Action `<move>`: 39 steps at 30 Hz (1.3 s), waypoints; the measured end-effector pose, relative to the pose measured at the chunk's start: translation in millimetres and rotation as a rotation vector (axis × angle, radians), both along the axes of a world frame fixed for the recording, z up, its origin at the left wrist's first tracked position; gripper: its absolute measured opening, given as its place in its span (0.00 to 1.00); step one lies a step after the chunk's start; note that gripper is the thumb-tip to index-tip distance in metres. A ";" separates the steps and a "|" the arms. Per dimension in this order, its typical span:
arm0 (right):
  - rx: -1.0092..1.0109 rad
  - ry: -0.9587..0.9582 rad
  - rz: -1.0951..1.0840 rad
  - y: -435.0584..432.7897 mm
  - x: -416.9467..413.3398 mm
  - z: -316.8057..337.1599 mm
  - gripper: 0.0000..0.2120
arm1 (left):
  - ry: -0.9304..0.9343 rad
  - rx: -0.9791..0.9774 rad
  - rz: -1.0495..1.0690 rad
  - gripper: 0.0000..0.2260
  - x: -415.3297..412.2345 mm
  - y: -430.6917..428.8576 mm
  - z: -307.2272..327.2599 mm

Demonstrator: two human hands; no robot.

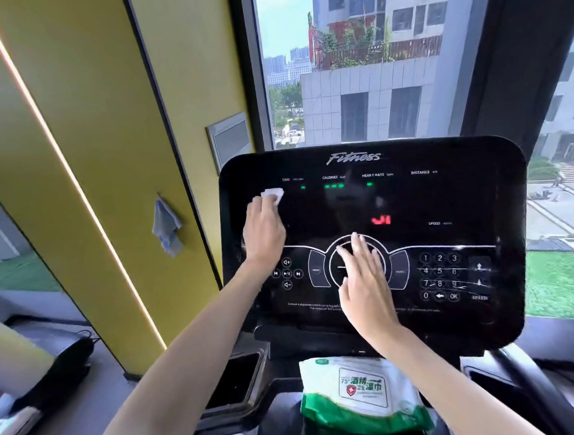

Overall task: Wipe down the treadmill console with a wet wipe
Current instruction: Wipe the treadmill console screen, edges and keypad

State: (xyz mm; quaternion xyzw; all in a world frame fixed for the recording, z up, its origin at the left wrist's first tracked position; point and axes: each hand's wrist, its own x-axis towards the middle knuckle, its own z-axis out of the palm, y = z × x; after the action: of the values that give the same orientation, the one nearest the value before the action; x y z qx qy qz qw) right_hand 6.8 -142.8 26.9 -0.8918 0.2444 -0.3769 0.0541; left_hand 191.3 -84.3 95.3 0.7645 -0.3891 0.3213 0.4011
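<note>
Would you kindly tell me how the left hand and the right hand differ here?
The left hand holds a white wet wipe against the console's upper left; the right hand holds nothing. The left hand is up by the readouts; the right hand lies flat over the round centre dial. Both are raised to the console.

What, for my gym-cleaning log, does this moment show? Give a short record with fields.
surface: glossy black treadmill console, green and red lights lit
left hand: holds a small white wet wipe against the console's upper left, beside the TIME readout
right hand: open, fingers flat over the round centre dial
supplies: white-and-green soft wipe pack on the ledge below the console
background: blue cloth hanging on the yellow wall
</note>
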 end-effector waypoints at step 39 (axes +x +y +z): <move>0.107 0.087 -0.028 26.2 -49.1 -68.6 0.21 | 0.440 -0.223 0.264 0.08 -35.1 82.3 -83.9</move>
State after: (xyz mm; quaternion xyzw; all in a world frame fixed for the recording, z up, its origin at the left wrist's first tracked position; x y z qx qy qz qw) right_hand -42.3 -116.6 -41.7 -0.8996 0.2789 -0.3250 0.0859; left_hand 156.2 -2.0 11.3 0.8110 -0.1520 0.2379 0.5124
